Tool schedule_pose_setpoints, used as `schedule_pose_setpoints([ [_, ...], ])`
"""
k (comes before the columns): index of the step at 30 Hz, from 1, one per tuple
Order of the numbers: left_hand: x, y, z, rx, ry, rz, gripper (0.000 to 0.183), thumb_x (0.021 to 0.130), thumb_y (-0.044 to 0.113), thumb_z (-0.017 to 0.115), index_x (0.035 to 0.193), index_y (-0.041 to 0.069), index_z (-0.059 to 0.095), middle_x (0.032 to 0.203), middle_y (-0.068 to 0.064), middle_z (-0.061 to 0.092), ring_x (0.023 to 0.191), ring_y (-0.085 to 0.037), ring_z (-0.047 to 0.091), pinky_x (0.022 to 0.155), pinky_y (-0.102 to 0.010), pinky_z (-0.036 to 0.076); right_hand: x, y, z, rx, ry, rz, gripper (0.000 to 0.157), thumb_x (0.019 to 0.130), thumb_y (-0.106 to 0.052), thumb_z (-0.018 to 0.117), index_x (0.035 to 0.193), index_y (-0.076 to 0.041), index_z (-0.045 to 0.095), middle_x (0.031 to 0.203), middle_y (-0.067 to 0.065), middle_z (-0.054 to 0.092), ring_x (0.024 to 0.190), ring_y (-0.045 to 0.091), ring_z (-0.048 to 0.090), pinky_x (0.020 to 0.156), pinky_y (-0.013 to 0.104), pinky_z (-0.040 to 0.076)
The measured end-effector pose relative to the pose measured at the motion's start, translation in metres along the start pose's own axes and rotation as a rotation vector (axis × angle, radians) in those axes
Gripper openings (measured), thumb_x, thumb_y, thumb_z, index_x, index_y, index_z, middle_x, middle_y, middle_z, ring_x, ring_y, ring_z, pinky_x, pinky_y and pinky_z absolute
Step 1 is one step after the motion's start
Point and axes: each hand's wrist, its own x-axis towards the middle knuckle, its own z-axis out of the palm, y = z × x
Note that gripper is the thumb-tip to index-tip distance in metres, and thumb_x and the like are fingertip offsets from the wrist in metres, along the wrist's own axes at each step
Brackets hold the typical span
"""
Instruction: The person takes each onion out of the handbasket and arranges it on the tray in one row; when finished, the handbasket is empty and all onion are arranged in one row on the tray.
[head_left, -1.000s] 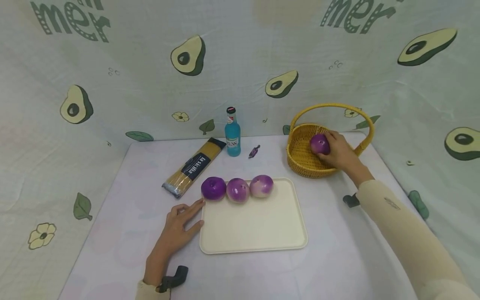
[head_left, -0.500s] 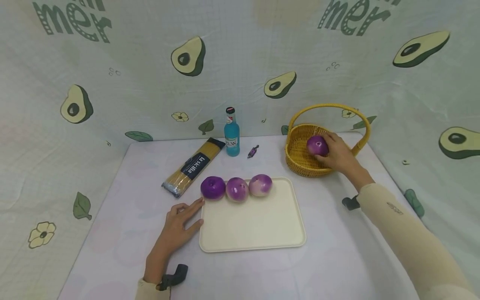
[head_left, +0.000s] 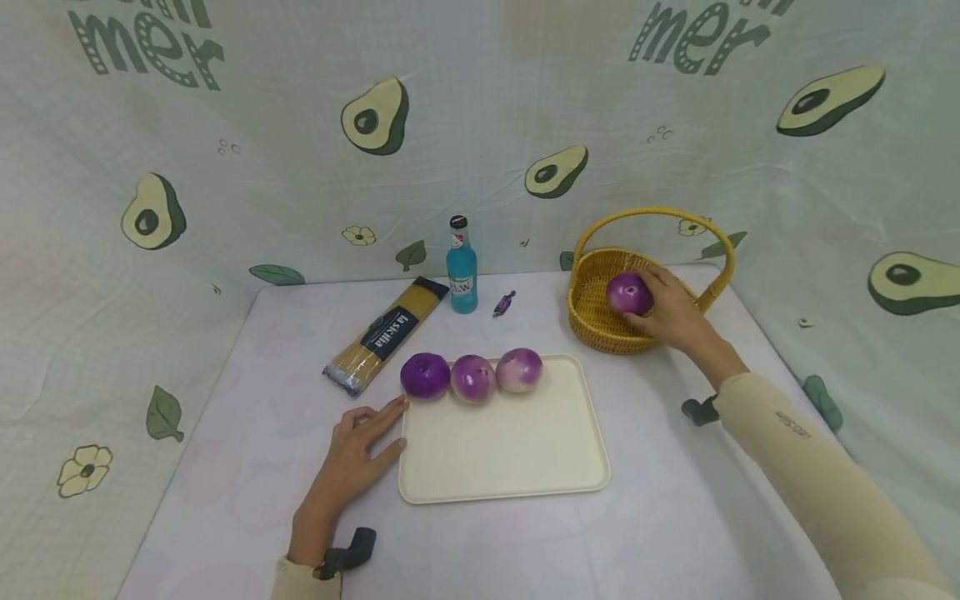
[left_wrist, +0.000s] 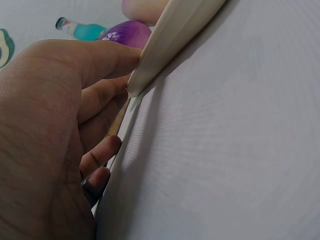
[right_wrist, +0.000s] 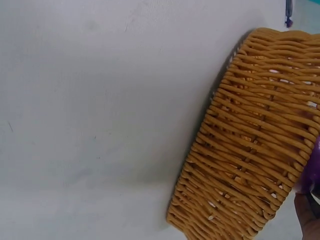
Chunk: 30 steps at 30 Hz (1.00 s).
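Note:
My right hand [head_left: 671, 312] grips a purple onion [head_left: 628, 293] inside the yellow wicker basket [head_left: 600, 337], at the table's back right. In the right wrist view the woven basket wall [right_wrist: 245, 135] hides most of that onion; only a sliver of purple and part of a finger show. The fingertips and thumb of my left hand [head_left: 356, 458] touch the left edge of a cream tray [head_left: 502, 450]. Along the tray's far edge sit three onions in a row: a deep purple one [head_left: 425, 377], a paler one [head_left: 472, 379] and a purple-and-white one [head_left: 519, 370].
Behind the tray lies a pack of spaghetti [head_left: 386, 335], slanting beside an upright blue bottle [head_left: 462, 279]. A small purple wrapped candy [head_left: 504, 303] lies between bottle and basket. The basket's tall handle [head_left: 652, 212] arches over its opening. An avocado-print cloth [head_left: 300, 208] hangs behind the table.
The right hand and its onion have shifted slightly left within the basket. The whole head view has also drifted a little. My left hand stays at the tray's edge.

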Motion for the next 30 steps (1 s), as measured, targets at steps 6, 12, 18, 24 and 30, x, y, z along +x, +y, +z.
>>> schedule_pose_setpoints([
  [6, 0.0, -0.001, 0.0, 0.007, -0.001, 0.007, 0.059, 0.094, 0.039, 0.067, 0.149, 0.031, 0.049, 0.152, 0.011, 0.046, 0.122, -0.025, 0.039, 0.1, -0.049, 0.026, -0.004, -0.004, -0.001, 0.009, 0.018, -0.02, 0.084, 0.085, -0.017, 0.08, 0.15, 0.005, 0.033, 0.151, 0.03, 0.029, 0.135, 0.051, 0.033, 0.107, 0.065, 0.032],
  [12, -0.001, 0.0, 0.0, 0.022, 0.0, 0.008, 0.058, 0.094, 0.04, 0.066, 0.149, 0.031, 0.049, 0.152, 0.01, 0.046, 0.123, -0.026, 0.04, 0.101, -0.05, 0.026, -0.007, -0.007, -0.001, 0.011, 0.012, -0.013, 0.084, 0.086, -0.019, 0.08, 0.151, 0.005, 0.032, 0.151, 0.029, 0.03, 0.135, 0.051, 0.034, 0.106, 0.064, 0.033],
  [18, -0.001, 0.002, -0.001, 0.027, 0.005, 0.009, 0.058, 0.095, 0.039, 0.066, 0.149, 0.031, 0.049, 0.151, 0.01, 0.047, 0.123, -0.025, 0.04, 0.102, -0.051, 0.026, -0.01, -0.011, -0.005, 0.02, 0.014, -0.007, 0.084, 0.087, -0.021, 0.079, 0.152, 0.004, 0.032, 0.152, 0.028, 0.029, 0.135, 0.051, 0.034, 0.105, 0.064, 0.034],
  [24, -0.001, 0.001, -0.001, 0.017, 0.002, 0.015, 0.058, 0.094, 0.039, 0.067, 0.149, 0.031, 0.049, 0.152, 0.011, 0.046, 0.123, -0.026, 0.04, 0.102, -0.05, 0.026, -0.015, -0.018, -0.008, 0.02, 0.02, -0.013, 0.084, 0.086, -0.02, 0.08, 0.151, 0.004, 0.033, 0.151, 0.028, 0.03, 0.135, 0.05, 0.034, 0.105, 0.064, 0.035],
  [30, -0.002, 0.0, -0.002, 0.013, -0.005, 0.008, 0.059, 0.094, 0.038, 0.067, 0.149, 0.032, 0.049, 0.153, 0.011, 0.045, 0.124, -0.026, 0.039, 0.102, -0.05, 0.025, -0.02, -0.024, -0.01, 0.026, 0.029, -0.023, 0.082, 0.086, -0.02, 0.08, 0.15, 0.004, 0.035, 0.151, 0.027, 0.032, 0.134, 0.049, 0.035, 0.104, 0.064, 0.035],
])
